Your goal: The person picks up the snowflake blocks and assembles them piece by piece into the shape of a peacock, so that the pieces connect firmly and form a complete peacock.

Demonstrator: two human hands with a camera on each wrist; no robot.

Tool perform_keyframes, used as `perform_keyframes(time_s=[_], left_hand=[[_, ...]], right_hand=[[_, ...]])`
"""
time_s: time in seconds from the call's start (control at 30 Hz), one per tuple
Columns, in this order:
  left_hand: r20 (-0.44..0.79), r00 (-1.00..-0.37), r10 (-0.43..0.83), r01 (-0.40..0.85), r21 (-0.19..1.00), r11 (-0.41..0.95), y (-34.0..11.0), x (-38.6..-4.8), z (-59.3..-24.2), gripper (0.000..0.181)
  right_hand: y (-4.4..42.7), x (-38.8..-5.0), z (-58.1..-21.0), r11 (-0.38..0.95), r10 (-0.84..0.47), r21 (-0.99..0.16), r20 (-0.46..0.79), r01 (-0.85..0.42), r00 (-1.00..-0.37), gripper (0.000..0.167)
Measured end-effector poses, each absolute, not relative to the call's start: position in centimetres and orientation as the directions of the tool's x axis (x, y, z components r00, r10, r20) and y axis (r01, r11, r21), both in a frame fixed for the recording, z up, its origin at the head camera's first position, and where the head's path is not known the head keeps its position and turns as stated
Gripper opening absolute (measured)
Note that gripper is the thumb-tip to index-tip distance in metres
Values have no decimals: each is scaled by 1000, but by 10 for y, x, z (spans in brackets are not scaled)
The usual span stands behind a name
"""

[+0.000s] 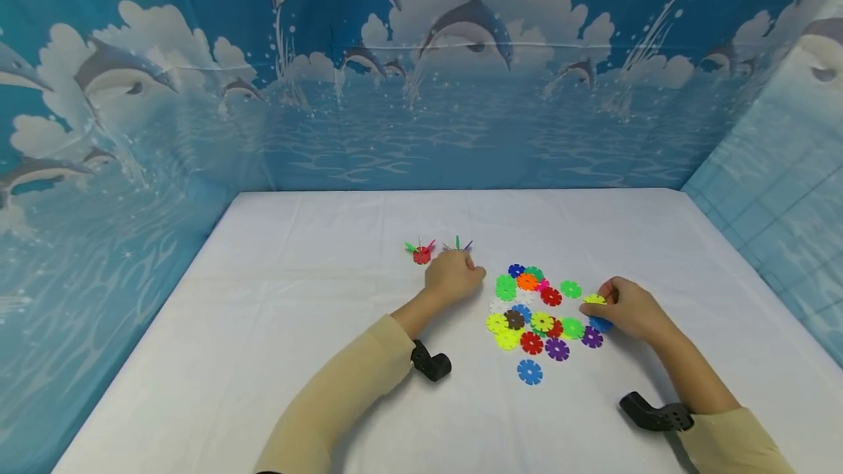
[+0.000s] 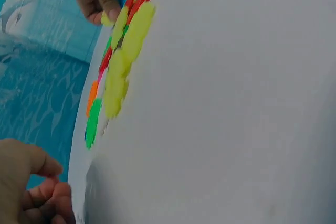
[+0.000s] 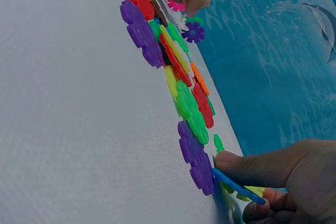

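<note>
My right hand [image 1: 635, 309] pinches a yellow notched snowflake disc [image 1: 595, 299] between thumb and fingers at the right end of the pile. Close under that thumb, a blue snowflake disc [image 3: 239, 186] stands tilted; I cannot tell whether it is gripped too. My left hand [image 1: 454, 274], its fingers loosely bent, hovers left of the pile, and nothing shows between its fingertips in the left wrist view. Just behind it is a joined cluster of discs [image 1: 457, 243], partly hidden by the hand. Beside that sits another joined cluster with a red disc [image 1: 421, 257] in front.
Loose snowflake discs in many colours lie flat and overlapping between the hands, among them a purple one [image 1: 557, 350] and an orange one [image 1: 527, 281]. A blue disc [image 1: 530, 371] lies apart, nearer me. The white table [image 1: 197, 357] meets a dolphin-printed curtain [image 1: 461, 130].
</note>
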State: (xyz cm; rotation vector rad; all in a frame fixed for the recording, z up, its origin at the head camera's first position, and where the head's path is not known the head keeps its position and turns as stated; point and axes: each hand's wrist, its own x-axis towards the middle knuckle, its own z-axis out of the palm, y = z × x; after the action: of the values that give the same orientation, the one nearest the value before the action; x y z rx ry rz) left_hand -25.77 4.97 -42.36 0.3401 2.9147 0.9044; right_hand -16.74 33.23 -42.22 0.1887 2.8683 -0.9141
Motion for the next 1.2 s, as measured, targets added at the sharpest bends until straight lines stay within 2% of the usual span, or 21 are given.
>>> perform_keyframes(time_s=[0.07, 0.13, 0.23, 0.33, 0.6, 0.77, 1.0, 1.2], left_hand=[[-6, -944, 328, 264, 580, 770, 60, -250, -423, 26], [-24, -924, 381, 300, 570, 765, 69, -245, -423, 28], [-71, -914, 399, 303, 536, 788, 79, -242, -426, 36], [-98, -917, 386, 275, 545, 792, 81, -242, -430, 37], [35, -904, 427, 321, 714, 622, 66, -237, -436, 17], [67, -885, 460, 332, 784, 525, 50, -225, -435, 16], [126, -835, 536, 421, 774, 474, 27, -208, -437, 12], [169, -824, 541, 458, 761, 460, 14, -199, -440, 8]], right_hand=[[332, -167, -422, 806, 77, -572, -152, 151, -985, 45], [331, -167, -423, 802, 77, -579, -141, 145, -987, 44], [331, -166, -426, 794, 84, -593, -116, 137, -990, 42], [331, -165, -428, 784, 82, -610, -83, 116, -993, 41], [304, -164, -418, 717, 87, -689, -53, 100, -995, 37], [272, -163, -414, 649, 13, -758, -73, 64, -997, 36], [231, -163, -415, 458, -171, -888, -127, 35, -977, 33], [211, -162, -419, 405, -206, -913, -135, 41, -969, 36]])
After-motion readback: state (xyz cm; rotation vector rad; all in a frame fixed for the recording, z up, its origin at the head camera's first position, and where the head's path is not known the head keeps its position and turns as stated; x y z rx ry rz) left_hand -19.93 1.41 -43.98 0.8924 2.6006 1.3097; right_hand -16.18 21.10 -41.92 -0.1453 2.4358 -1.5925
